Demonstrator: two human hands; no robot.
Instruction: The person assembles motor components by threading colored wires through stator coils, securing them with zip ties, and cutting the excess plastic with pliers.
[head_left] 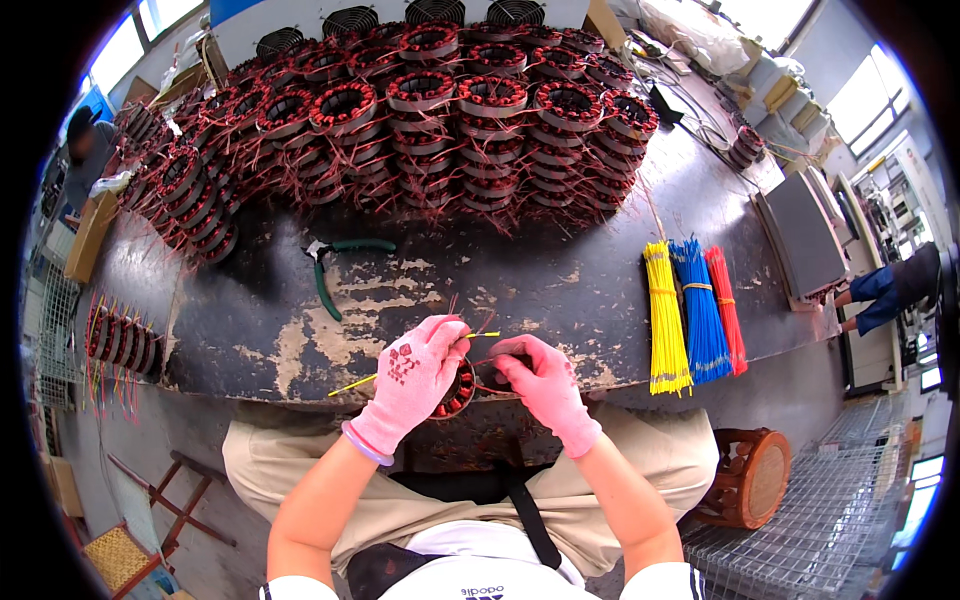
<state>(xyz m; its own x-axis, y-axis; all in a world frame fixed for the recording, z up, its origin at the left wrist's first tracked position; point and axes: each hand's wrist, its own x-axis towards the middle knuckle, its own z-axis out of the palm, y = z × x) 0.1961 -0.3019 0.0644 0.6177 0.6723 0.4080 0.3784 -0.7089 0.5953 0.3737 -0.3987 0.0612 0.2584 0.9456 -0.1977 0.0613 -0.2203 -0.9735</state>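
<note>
A stator (pixel 458 397) with red copper windings sits at the table's front edge, partly covered by my gloves. In a pink glove, my left hand (pixel 412 368) is closed over the stator's left side and pinches a yellow wire (pixel 352 385), whose ends stick out on both sides of the fingers. Thin reddish leads rise above those fingertips. My right hand (pixel 548 388), also in a pink glove, is closed in a pinch just right of the stator, at a thin dark red lead wire (pixel 488 389); the fingertips partly hide it.
Green-handled pliers (pixel 328 270) lie beyond my left hand. To the right are bundles of yellow (pixel 664 320), blue (pixel 703 310) and red wires (pixel 726 305). Stacked stators (pixel 420 90) fill the table's back. More stators (pixel 122 338) with coloured leads stand left. A wooden stool (pixel 742 478) is at right.
</note>
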